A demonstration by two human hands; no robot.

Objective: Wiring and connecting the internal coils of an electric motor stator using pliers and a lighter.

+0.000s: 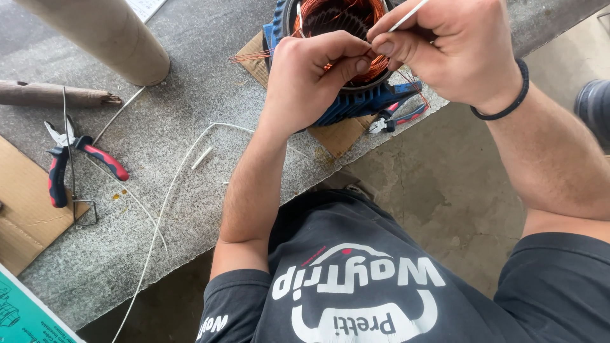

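I see left hand and right hand meeting at top centre over blue motor stator on desk; fingers of both pressed together, pinching thin white sleeve above copper windings; red-handled pliers at left.

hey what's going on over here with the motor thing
A person is working at a blue motor housing wound with copper wire, set on cardboard on a grey stone bench. The left hand pinches fine copper strands, while the right hand holds a thin white sleeve at the same spot. Red-and-black-handled pliers lie untouched to the left, and small cutters rest beside the motor.
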